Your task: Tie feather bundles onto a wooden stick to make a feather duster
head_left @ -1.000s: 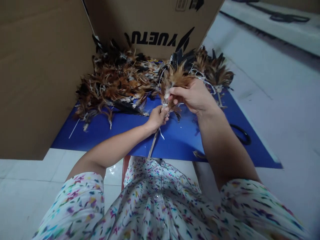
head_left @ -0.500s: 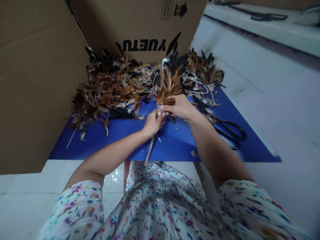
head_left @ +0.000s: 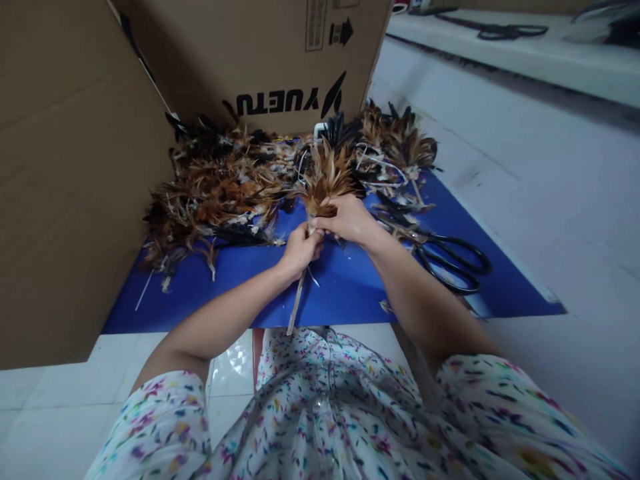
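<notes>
A feather duster (head_left: 327, 172) with brown and black plumes points away from me, its thin stick (head_left: 297, 303) reaching back past the table's near edge. My left hand (head_left: 301, 248) is closed around the stick just below the plumes. My right hand (head_left: 347, 219) pinches at the base of the feathers, touching the left fingers; exactly what lies between its fingertips is hidden. A thin white strip (head_left: 313, 277) dangles beside the stick under my left hand. To the left spreads a heap of loose brown and black feathers (head_left: 215, 180).
On the blue tabletop (head_left: 345, 293), black-handled scissors (head_left: 453, 263) lie right of my right hand. More feathers (head_left: 400, 137) and a white strip (head_left: 383, 163) are behind. Cardboard (head_left: 280, 60) stands at the back and left. Another pair of scissors (head_left: 510, 31) rests on a ledge (head_left: 565, 63).
The view has shifted slightly, so the scene sits a little further left. Both hands keep their grip at the feather base, with only a small shift of the right fingers.
</notes>
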A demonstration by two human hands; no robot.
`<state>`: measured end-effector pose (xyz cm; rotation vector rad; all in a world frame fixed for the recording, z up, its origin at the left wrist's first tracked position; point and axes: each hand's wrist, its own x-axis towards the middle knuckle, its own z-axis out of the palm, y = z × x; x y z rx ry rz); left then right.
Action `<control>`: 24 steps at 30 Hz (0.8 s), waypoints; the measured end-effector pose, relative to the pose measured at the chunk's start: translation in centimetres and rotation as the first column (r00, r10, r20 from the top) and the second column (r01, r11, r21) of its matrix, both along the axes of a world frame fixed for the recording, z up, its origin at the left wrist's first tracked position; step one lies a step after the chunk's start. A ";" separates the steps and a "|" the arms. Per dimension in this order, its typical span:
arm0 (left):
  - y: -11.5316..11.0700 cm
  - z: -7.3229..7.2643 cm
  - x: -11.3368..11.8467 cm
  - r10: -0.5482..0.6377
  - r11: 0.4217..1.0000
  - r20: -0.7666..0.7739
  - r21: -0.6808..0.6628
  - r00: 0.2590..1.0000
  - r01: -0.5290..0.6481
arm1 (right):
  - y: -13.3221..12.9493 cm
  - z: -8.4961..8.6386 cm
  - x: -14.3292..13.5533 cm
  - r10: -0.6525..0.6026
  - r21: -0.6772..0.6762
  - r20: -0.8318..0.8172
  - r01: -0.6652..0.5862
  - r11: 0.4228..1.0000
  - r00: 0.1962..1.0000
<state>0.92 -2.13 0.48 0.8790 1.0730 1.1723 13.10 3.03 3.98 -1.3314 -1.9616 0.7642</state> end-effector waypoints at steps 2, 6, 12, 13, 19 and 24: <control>0.1 0.1 0.0 0.002 1.000 0.012 -0.002 1.000 -0.002 | 0.1 -0.2 0.0 -0.004 -0.016 -0.040 0.003 1.000 0.999; 0.2 0.1 -0.1 0.013 1.000 0.024 0.008 1.000 -0.014 | -0.1 0.0 0.0 -0.004 -0.064 -0.115 -0.003 0.998 0.993; 0.4 0.3 -0.3 0.001 1.000 0.004 0.019 1.000 -0.001 | -0.1 0.1 -0.4 -0.012 -0.097 -0.094 0.003 0.995 0.995; 0.4 0.4 -0.3 0.002 1.000 0.005 0.028 1.000 -0.003 | 0.0 0.1 -0.3 -0.010 -0.106 -0.118 -0.002 0.994 0.993; 0.7 0.9 -0.8 0.062 0.996 0.033 0.060 0.998 -0.063 | -1.6 2.0 2.4 -0.272 0.192 -0.237 0.319 0.928 0.933; 0.7 1.3 -1.0 0.089 0.992 0.030 0.082 0.996 -0.091 | -4.1 1.9 3.1 -0.127 0.081 -0.011 0.127 0.989 0.992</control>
